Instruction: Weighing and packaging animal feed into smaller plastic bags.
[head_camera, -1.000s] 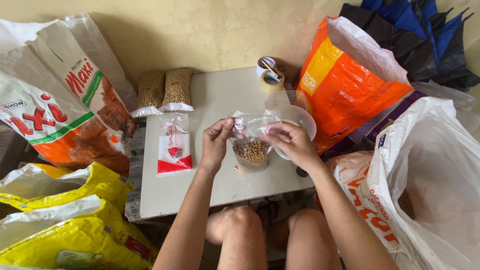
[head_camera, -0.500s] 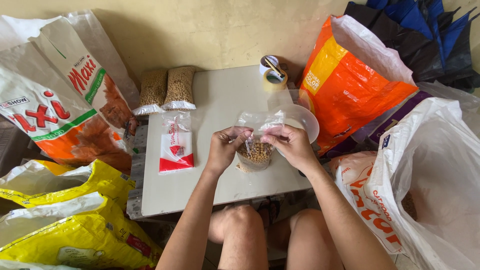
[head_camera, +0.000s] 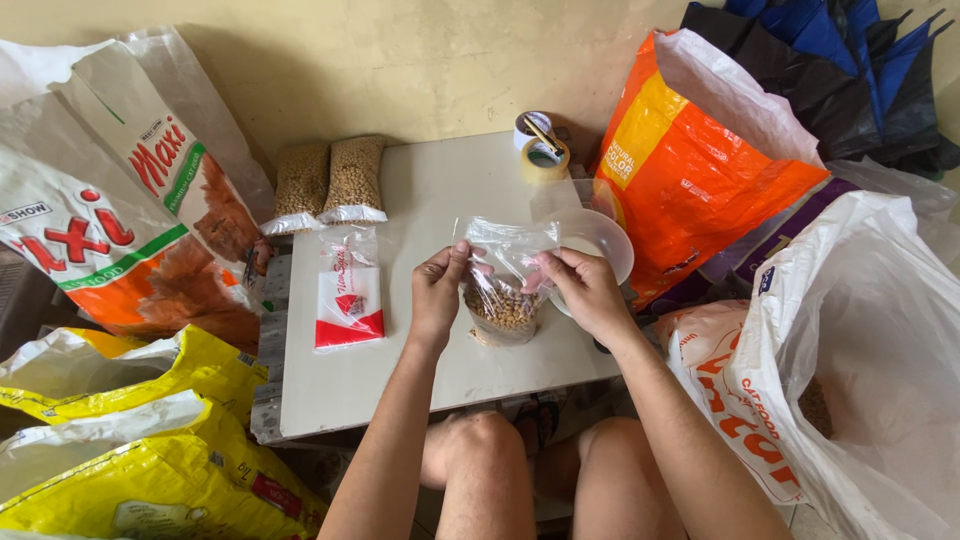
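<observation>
Your left hand (head_camera: 437, 295) pinches the upper left edge of a small clear plastic bag partly filled with brown pellets (head_camera: 503, 300), thumb and fingers closed on the film, while your right hand (head_camera: 583, 290) grips the upper right edge the same way, fingers curled around the loose top. The bag hangs between both hands just above the middle of the small white tabletop (head_camera: 440, 200), its pellet-filled bottom near or resting on the surface; I cannot tell which from this angle. As I judge it, filling looks done for this bag and closing its mouth is what remains, since the top is still loose and uneven. Just behind your right hand sits a round white bowl (head_camera: 600, 240), and farther back a roll of tan packing tape (head_camera: 541, 150). At the table's far left lie two finished clear packets of brown pellets (head_camera: 330, 180), and near them a flat stack of empty clear bags in a red and white wrapper (head_camera: 348, 300). Large feed sacks ring the table: an orange one (head_camera: 690, 160) to the right, a white one (head_camera: 850, 330) beside your right leg, and yellow ones (head_camera: 130, 440) to the left.
</observation>
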